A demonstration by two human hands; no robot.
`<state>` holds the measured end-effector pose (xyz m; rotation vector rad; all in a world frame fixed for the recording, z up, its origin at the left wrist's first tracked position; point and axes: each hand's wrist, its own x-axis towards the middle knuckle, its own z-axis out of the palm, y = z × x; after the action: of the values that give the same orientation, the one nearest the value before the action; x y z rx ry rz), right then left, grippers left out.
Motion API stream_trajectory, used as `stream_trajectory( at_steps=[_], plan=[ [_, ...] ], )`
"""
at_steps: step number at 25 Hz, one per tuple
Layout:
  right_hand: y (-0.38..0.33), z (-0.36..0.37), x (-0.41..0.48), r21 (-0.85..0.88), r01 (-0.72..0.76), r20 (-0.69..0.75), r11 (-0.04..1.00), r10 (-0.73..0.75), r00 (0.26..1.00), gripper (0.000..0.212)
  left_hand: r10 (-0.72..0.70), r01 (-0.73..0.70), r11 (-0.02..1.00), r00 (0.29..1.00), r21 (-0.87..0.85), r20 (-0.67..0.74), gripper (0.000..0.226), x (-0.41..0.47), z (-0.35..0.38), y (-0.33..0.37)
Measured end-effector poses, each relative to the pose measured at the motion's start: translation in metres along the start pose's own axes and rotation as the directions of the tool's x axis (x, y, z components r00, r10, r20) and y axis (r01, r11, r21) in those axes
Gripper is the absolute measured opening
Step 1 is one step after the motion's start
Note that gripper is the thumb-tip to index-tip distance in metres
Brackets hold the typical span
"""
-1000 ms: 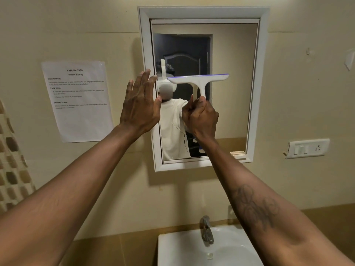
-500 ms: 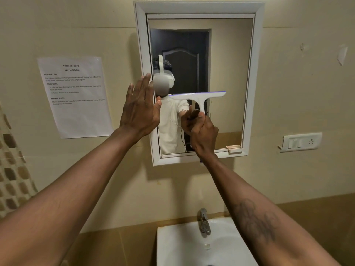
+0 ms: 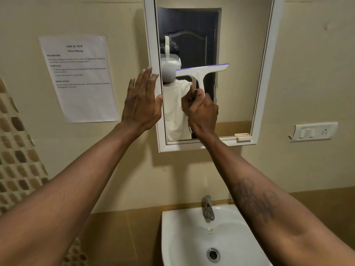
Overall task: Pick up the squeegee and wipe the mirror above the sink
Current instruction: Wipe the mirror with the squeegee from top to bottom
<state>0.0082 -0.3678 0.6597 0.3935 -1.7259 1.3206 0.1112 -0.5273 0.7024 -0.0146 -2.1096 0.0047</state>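
A white squeegee with a purple blade edge lies flat against the mirror, its blade level across the glass at mid height. My right hand is closed around its handle from below. The mirror has a white frame and hangs above the white sink. My left hand is spread flat, fingers up, pressed on the frame's left edge and holding nothing. A person in a white shirt is reflected in the glass.
A printed task sheet is taped to the wall left of the mirror. A metal tap stands at the sink's back. A switch plate sits on the wall at right. Brown mosaic tiles cover the far left.
My right hand drew the squeegee down the glass, then brought it back up to mid height. The camera tilted down, so more of the sink shows. My left hand stayed on the frame.
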Motion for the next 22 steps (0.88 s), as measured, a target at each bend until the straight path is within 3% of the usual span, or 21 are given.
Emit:
stream_trajectory(
  at_steps=[5, 8, 11, 18, 22],
  plan=[
    [0.028, -0.003, -0.042, -0.031, 0.003, 0.045, 1.0, -0.001, 0.999, 0.063, -0.006, 0.006, 1.0, 1.0, -0.008, 0.023, 0.064, -0.013, 0.006, -0.002],
    [0.058, -0.008, -0.097, -0.123, -0.016, 0.108, 0.992, 0.029, 0.994, 0.06, 0.0, 0.0, 1.0, 0.999, 0.006, 0.038, 0.064, -0.019, 0.005, -0.004],
    [0.069, -0.016, -0.127, -0.087, -0.072, 0.187, 0.994, 0.088, 0.978, 0.052, 0.012, -0.013, 1.0, 0.999, 0.019, 0.05, 0.064, -0.021, 0.001, -0.004],
    [0.023, -0.015, -0.073, 0.078, -0.028, 0.028, 0.997, 0.026, 0.999, 0.05, 0.017, -0.018, 1.0, 0.998, 0.017, 0.053, 0.065, -0.02, -0.007, -0.001],
    [0.005, -0.007, -0.037, 0.043, -0.023, 0.035, 0.999, 0.022, 0.999, 0.062, 0.006, -0.006, 1.0, 0.998, 0.003, 0.059, 0.065, -0.027, -0.001, 0.002]
  ],
)
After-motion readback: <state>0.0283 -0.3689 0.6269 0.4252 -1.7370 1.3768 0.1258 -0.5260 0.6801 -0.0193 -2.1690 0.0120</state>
